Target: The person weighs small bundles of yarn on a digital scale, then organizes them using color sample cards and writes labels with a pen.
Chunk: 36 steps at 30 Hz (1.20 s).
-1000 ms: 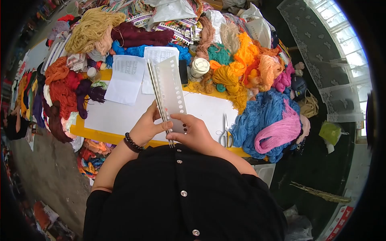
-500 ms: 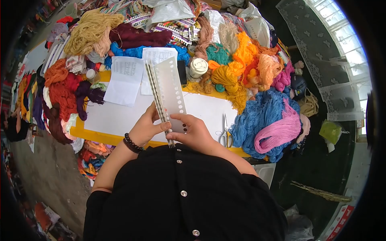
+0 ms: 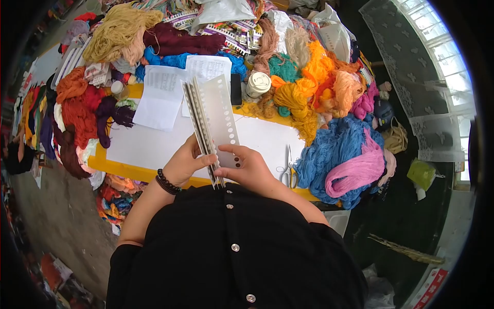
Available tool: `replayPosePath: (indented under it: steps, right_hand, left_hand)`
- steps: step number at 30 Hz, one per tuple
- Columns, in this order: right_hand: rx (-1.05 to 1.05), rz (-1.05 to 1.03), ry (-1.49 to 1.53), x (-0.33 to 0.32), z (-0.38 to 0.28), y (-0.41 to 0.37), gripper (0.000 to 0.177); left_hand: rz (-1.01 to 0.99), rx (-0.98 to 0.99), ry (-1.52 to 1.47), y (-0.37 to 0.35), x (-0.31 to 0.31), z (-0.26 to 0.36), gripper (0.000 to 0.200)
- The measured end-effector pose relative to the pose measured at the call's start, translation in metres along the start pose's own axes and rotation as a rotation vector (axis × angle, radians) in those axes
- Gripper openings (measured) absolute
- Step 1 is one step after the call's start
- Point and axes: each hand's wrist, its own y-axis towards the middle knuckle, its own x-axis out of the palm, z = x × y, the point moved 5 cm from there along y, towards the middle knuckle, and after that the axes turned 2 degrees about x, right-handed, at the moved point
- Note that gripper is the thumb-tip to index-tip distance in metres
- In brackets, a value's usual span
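A stack of white cards punched with holes along the edge (image 3: 218, 108) stands upright on its narrow end in front of my chest. My left hand (image 3: 186, 160) is closed around its left side, thumb across the card edges. On the right side, my right hand (image 3: 248, 167) grips the same cards, thumb and index finger at their lower part. The stack is fanned a little, with one card leaning off to the right. Beneath the hands is a white board (image 3: 262, 135) with a yellow border. Scissors (image 3: 289, 167) lie to the right of my right hand.
Printed sheets (image 3: 158, 100), a dark phone (image 3: 235, 90) and a white-lidded cup (image 3: 258, 85) lie beyond the cards. Yarn heaps surround the board: orange-red (image 3: 82, 118) at left, blue (image 3: 329, 154) with pink (image 3: 355, 172) at right, yellow-orange (image 3: 293, 100) behind.
The card stack has spread slightly wider, its left cards shifting left at top and bottom. Both hands keep hold of it. The view has shifted a little.
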Motion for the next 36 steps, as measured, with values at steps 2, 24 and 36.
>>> replayPosePath:
  steps: [2,24,36]
  right_hand:
    - [-0.005,-0.001,-0.003,0.001,0.001,0.001,0.060]
    - [0.087,0.094,-0.197,0.032,0.025,0.050,0.016]
    - [0.092,-0.383,-1.006,0.169,0.141,0.110,0.030]
  left_hand:
    - [0.000,0.005,-0.015,-0.001,-0.001,-0.001,0.057]
    - [0.429,-0.164,-0.562,-0.050,-0.106,-0.078,0.035]
    - [0.699,-0.114,-0.672,-0.118,-0.187,-0.131,0.031]
